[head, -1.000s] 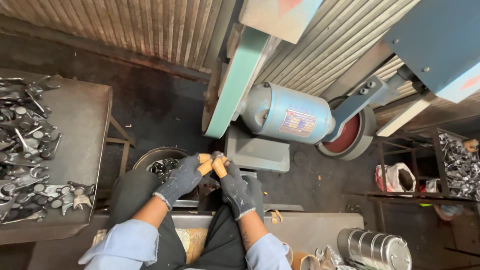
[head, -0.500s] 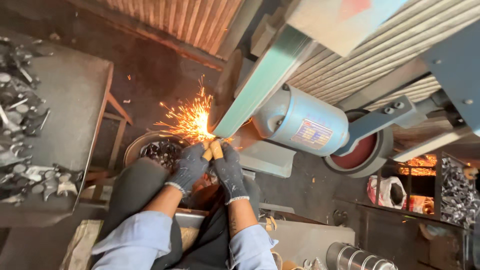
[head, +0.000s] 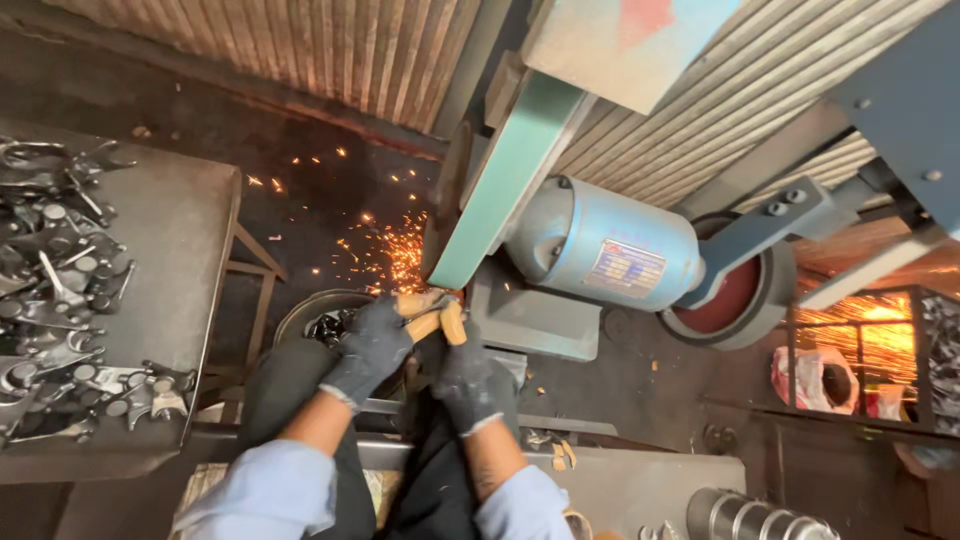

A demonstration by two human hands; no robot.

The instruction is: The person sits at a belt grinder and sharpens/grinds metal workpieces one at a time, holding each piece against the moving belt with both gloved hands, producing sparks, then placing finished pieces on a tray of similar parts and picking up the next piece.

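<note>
Both my hands wear dark grey gloves with tan pads at the fingertips. My left hand [head: 372, 345] and my right hand [head: 463, 377] are closed together on a small workpiece [head: 432, 305], mostly hidden by the fingers. They press it against the lower end of a green grinding belt [head: 500, 185] that slants up to the right. Orange sparks [head: 395, 255] fly off to the left of the contact point.
A blue motor [head: 610, 255] and a red-faced wheel [head: 730, 295] sit right of the belt. A metal table [head: 170, 240] at left carries several dark metal parts [head: 55, 280]. A round pan [head: 320, 315] of parts lies below my hands. Corrugated sheet wall [head: 300, 50] stands behind.
My hands rose from below the belt to press the workpiece against it. Sparks burst out half a second ago and now scatter thinner to the left.
</note>
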